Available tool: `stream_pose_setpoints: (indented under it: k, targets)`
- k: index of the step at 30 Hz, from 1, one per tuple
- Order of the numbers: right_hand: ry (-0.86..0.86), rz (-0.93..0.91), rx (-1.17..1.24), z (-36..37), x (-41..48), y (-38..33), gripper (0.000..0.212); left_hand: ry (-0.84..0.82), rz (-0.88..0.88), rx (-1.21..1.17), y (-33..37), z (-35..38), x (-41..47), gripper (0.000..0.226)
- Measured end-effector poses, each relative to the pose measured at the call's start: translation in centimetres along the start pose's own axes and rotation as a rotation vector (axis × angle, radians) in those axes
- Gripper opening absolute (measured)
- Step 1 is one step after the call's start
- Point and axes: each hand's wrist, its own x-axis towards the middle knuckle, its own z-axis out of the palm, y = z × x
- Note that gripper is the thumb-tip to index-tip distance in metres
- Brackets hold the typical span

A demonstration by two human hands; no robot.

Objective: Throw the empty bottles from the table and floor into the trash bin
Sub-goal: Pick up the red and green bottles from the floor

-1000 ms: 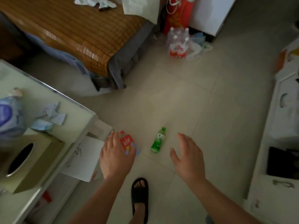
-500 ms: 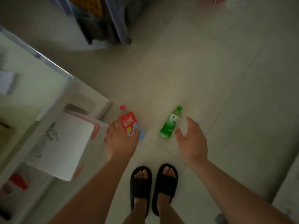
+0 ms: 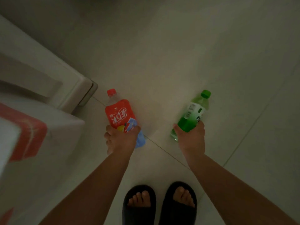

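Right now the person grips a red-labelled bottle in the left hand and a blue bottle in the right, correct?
Not quite. The head view shows the right hand gripping a green bottle, not a blue one. The left hand does grip the red-labelled bottle.

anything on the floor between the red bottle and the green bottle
Nothing: the head view shows only bare floor tile between the red bottle and green bottle.

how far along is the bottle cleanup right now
Done: nothing visibly binned; no trash bin is in view. In hand: the left hand grips the red-label bottle and the right hand grips the green bottle, both low over the floor. Left: carrying both to the bin and dropping them in.
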Motion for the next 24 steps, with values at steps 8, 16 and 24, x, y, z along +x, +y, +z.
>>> stream_pose_setpoints:
  k: [8,16,24]
  targets:
    - [-0.040,-0.012,0.017,-3.2,-1.9,-0.9,0.074,-0.026,0.064,-0.048,1.7,-3.1,-2.4,0.092]
    - [-0.083,-0.052,0.163,-15.4,-14.4,-7.0,0.065,-0.119,0.225,-0.071,6.3,-12.4,-14.9,0.083]
    - [0.153,-0.002,0.494,-30.9,-26.1,-11.1,0.047,-0.239,0.494,-0.007,14.6,-22.4,-30.7,0.057]
